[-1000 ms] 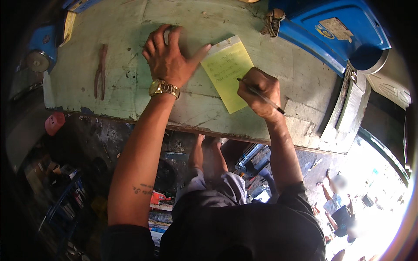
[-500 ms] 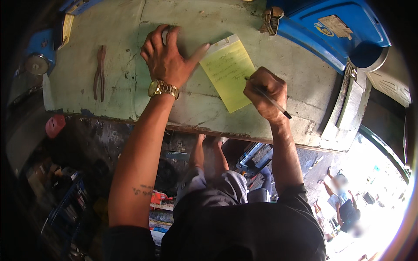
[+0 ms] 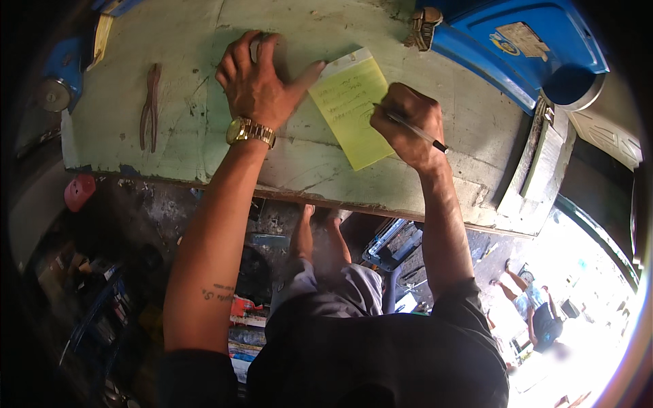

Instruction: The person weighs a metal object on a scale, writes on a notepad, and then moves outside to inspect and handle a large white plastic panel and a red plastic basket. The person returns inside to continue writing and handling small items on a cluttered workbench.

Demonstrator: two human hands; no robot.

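Observation:
A yellow notepad [image 3: 348,136] with a pale band along its top edge lies tilted on the worn green tabletop [image 3: 183,129]; several handwritten lines fill its upper half. My right hand [image 3: 411,126] rests over the pad's right edge, fingers closed round a pen [image 3: 427,139] with a clear barrel and a dark end. The pen's tip is at the written lines. My left hand [image 3: 258,85] lies on the tabletop with fingers spread, its thumb at the pad's upper left corner. A gold wristwatch [image 3: 250,132] circles my left wrist.
Rusty pliers [image 3: 149,109] lie left of my left hand. A blue container [image 3: 517,47] takes up the far right, with a small brown object [image 3: 423,28] beside it. A blue device with a round metal part [image 3: 53,94] stands at the left edge. People [image 3: 541,313] are in the bright area at lower right.
My right hand with the pen has shifted slightly left and up across the pad. My left hand stays spread at the pad's corner. The whole view has moved a little.

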